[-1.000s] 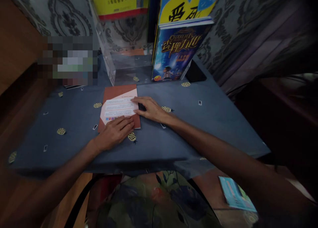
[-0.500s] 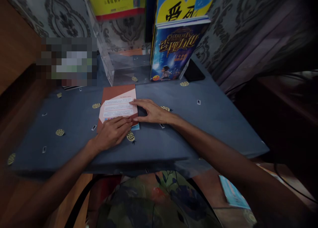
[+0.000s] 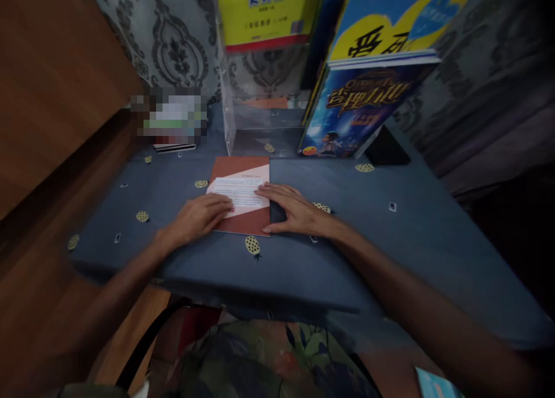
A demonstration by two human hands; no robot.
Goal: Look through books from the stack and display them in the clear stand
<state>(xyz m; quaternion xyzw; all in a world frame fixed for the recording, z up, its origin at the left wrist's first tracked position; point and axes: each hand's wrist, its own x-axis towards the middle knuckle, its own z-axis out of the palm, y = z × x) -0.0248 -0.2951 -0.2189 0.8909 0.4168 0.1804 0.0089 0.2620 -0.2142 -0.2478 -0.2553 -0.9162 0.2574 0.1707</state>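
A thin brown-and-pink book [image 3: 240, 167] with a white text panel lies flat on the cloth-covered table, its print upside down to me. My left hand [image 3: 200, 217] rests over its left side, fingers together, stretched out and lying on the cover. At the right edge, my right hand [image 3: 293, 210] has its fingers apart: the fingertips touch the text panel and the thumb sits by the lower right corner. Neither hand is wrapped around the book. My left hand hides part of the lower left cover.
Behind the book stands a clear acrylic rack [image 3: 229, 117] holding a yellow workbook [image 3: 264, 22] and a blue storybook [image 3: 347, 111]. A dark flat object [image 3: 388, 146] lies beside it. Several stacked books [image 3: 176, 147], partly blurred out, sit at the back left. A light-blue booklet [image 3: 436, 383] lies low at the right.
My left hand has moved from the book's near edge to its left side. The blue edge beneath the book no longer shows. The whole view has shifted, so the scene appears farther right.
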